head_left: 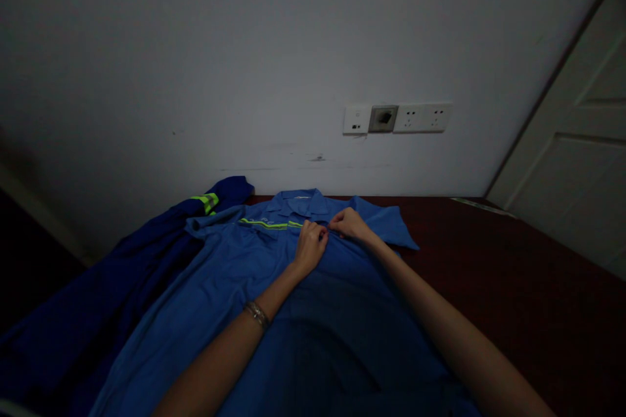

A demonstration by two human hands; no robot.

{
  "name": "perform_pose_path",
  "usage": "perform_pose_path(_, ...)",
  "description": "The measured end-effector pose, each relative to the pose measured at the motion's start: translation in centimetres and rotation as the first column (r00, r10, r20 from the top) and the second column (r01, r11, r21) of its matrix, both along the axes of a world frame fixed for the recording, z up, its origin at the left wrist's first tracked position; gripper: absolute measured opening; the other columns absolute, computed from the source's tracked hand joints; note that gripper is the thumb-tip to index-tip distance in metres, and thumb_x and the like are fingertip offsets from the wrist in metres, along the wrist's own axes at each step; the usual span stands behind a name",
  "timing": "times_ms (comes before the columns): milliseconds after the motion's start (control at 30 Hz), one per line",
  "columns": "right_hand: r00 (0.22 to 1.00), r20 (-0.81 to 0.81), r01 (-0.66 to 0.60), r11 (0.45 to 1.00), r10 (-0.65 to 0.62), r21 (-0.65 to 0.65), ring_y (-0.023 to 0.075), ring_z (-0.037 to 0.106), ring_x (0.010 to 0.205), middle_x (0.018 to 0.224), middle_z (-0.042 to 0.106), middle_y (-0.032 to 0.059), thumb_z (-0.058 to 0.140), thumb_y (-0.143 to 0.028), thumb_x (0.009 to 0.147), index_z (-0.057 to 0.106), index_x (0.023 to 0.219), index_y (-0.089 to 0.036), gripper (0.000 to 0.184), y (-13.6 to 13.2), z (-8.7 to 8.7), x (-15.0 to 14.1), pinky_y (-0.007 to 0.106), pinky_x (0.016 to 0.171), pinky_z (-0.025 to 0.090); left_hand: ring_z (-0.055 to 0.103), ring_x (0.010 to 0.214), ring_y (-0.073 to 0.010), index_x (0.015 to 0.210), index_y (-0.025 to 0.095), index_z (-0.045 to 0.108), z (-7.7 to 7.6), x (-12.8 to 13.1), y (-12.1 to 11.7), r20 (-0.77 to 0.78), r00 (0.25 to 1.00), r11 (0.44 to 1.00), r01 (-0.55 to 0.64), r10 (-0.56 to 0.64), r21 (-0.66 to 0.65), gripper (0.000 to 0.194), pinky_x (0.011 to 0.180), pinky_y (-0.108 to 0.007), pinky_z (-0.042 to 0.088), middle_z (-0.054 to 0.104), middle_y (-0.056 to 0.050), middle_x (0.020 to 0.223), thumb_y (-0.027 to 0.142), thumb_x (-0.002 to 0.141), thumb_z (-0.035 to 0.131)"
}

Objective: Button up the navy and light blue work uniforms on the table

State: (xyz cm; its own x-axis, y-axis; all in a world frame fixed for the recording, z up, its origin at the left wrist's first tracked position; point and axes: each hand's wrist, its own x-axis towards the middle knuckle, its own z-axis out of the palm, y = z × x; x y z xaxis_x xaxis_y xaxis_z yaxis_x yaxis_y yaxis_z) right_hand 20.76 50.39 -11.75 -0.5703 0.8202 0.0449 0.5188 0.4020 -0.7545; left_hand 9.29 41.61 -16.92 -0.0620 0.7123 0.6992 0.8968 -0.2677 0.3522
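Observation:
A blue work shirt [235, 273] with a yellow-green reflective stripe across the chest lies spread flat on a dark red-brown table [513, 273], collar towards the wall. My left hand [310, 244] and my right hand [348, 224] meet at the shirt's front placket just below the collar. Both hands have fingers pinched together on the fabric there. A bracelet sits on my left wrist. What exactly lies between the fingertips is too small to make out.
A darker blue garment [98, 293] with a reflective band lies along the shirt's left side. The white wall behind the table carries a row of sockets [397, 118]. A white door [577, 163] stands at the right.

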Motion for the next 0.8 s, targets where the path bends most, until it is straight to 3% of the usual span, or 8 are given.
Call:
perform_pose_path(200, 1.000, -0.011, -0.028, 1.000, 0.028, 0.002, 0.0063, 0.047, 0.037, 0.046, 0.056, -0.0014, 0.056, -0.013, 0.064, 0.067, 0.063, -0.010, 0.012, 0.40, -0.25, 0.15, 0.015, 0.037, 0.034, 0.044, 0.078, -0.0180, 0.072, 0.016, 0.056, -0.05, -0.24, 0.08, -0.020, 0.999, 0.999, 0.043, -0.043, 0.012, 0.011, 0.072, -0.031, 0.038, 0.054, -0.004, 0.071, 0.013, 0.079, 0.048)
perform_pose_path(467, 0.995, -0.061, -0.080, 0.992, 0.075, -0.096, 0.0048, 0.044, 0.034, 0.043, 0.052, -0.0037, 0.058, -0.016, 0.067, 0.066, 0.065, -0.009, 0.011, 0.98, -0.60, 0.39, 0.014, 0.035, 0.033, 0.044, 0.078, -0.0178, 0.073, 0.016, 0.055, -0.17, -0.46, 0.02, -0.044, 0.996, 0.996, 0.080, -0.078, 0.044, 0.012, 0.072, -0.032, 0.039, 0.053, -0.004, 0.071, 0.014, 0.080, 0.046)
perform_pose_path(800, 0.991, -0.123, -0.083, 0.974, 0.058, -0.211, 0.0048, 0.045, 0.039, 0.046, 0.053, -0.0034, 0.059, -0.015, 0.068, 0.063, 0.064, -0.009, 0.008, 0.40, 0.01, 0.71, 0.016, 0.041, 0.041, 0.044, 0.078, -0.0180, 0.074, 0.016, 0.055, -0.07, -0.43, -0.11, -0.048, 0.995, 0.995, 0.085, -0.082, 0.052, 0.011, 0.072, -0.032, 0.039, 0.053, -0.004, 0.071, 0.014, 0.080, 0.046)
